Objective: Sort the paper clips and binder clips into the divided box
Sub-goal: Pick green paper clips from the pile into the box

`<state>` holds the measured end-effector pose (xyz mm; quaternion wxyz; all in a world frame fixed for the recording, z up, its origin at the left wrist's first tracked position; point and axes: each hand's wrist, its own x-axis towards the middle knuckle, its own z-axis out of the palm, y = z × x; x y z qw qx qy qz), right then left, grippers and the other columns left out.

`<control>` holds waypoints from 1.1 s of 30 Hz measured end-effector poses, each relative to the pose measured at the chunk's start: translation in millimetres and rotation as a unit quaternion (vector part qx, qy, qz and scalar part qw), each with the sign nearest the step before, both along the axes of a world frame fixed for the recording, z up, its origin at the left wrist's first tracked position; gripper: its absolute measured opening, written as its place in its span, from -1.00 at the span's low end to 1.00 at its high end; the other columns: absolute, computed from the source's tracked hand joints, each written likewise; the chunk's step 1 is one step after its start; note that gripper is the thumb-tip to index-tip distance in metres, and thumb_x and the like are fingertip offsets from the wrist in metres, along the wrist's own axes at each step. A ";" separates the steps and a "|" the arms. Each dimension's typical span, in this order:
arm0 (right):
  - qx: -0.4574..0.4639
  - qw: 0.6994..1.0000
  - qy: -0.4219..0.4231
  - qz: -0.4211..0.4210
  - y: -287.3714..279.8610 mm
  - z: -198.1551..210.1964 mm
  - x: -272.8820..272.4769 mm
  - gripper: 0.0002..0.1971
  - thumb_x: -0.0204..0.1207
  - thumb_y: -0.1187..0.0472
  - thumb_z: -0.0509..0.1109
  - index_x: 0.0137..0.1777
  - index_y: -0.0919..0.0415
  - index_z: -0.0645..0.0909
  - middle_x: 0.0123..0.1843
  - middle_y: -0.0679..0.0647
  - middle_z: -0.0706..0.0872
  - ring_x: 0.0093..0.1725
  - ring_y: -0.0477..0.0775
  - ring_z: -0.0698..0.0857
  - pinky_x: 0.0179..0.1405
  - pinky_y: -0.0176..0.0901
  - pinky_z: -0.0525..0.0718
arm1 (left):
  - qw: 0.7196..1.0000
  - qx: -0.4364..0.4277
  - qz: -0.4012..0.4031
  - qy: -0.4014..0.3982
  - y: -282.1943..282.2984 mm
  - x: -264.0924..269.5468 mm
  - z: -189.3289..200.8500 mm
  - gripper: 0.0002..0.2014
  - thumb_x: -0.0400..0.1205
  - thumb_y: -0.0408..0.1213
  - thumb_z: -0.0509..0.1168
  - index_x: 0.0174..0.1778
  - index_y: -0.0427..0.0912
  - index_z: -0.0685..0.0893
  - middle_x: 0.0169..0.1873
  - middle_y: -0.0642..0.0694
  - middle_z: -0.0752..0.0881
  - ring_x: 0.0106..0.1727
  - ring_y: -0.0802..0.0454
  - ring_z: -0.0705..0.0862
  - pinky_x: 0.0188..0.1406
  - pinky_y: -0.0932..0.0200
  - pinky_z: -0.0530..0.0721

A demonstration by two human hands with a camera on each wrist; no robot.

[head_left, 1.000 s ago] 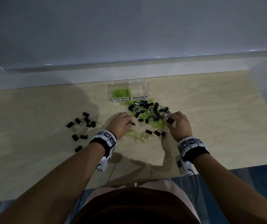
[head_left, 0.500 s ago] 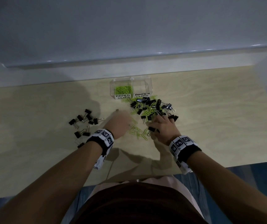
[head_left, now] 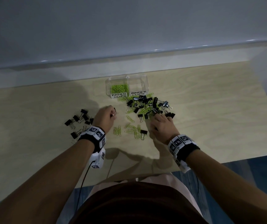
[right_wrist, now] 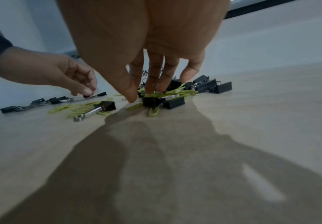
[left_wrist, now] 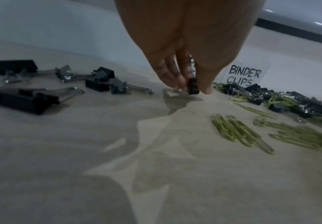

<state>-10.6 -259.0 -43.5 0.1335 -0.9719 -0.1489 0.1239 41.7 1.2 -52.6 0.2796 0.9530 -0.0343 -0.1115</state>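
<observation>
Left to right: we see sorted binder clips point(head_left: 79, 121) on the counter point(head_left: 210, 110), left hand point(head_left: 104, 117) pinching one black binder clip point(left_wrist: 192, 86), right hand point(head_left: 162, 126) with fingers relaxed on the mixed pile point(head_left: 147, 105); divided box point(head_left: 127, 86) behind.

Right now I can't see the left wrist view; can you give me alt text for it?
The left hand pinches a small black binder clip just above the wooden table. More black binder clips lie to its left, green paper clips to its right, and the box's BINDER CLIPS label stands behind.
</observation>
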 end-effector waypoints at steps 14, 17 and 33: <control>0.017 0.993 -0.034 0.113 16.1 -6.7 -6.3 -0.52 0.11 0.21 0.59 0.07 0.07 0.60 0.00 0.03 0.72 -0.12 0.15 0.69 -0.15 -0.01 0.58 | 0.936 0.141 -0.322 -0.027 -83.7 14.2 11.4 -0.59 0.59 -0.49 0.25 0.37 -0.17 0.54 0.30 -0.09 0.52 0.28 -0.06 0.44 0.21 0.04 0.54; 0.069 0.988 -0.082 0.108 14.6 -7.6 -11.5 -0.59 0.19 0.21 0.56 -0.03 0.07 0.45 -0.16 0.02 0.70 -0.23 0.11 0.65 -0.12 -0.11 0.43 | 0.927 0.147 -0.342 -0.042 -80.6 18.1 8.8 -0.67 0.60 -0.43 0.27 0.30 -0.21 0.55 0.27 -0.10 0.51 0.27 -0.06 0.42 0.20 0.03 0.55; 0.022 0.982 -0.086 -0.167 -49.2 -10.6 -9.9 -0.70 0.41 -0.04 0.38 0.01 0.15 0.60 -0.04 0.06 0.60 -0.07 0.13 0.58 -0.05 0.02 0.53 | 0.996 0.058 -0.047 -0.042 11.9 21.7 5.3 -0.81 0.48 -0.27 0.41 -0.14 -0.31 0.59 -0.11 -0.23 0.58 -0.04 -0.17 0.56 -0.06 -0.04 0.60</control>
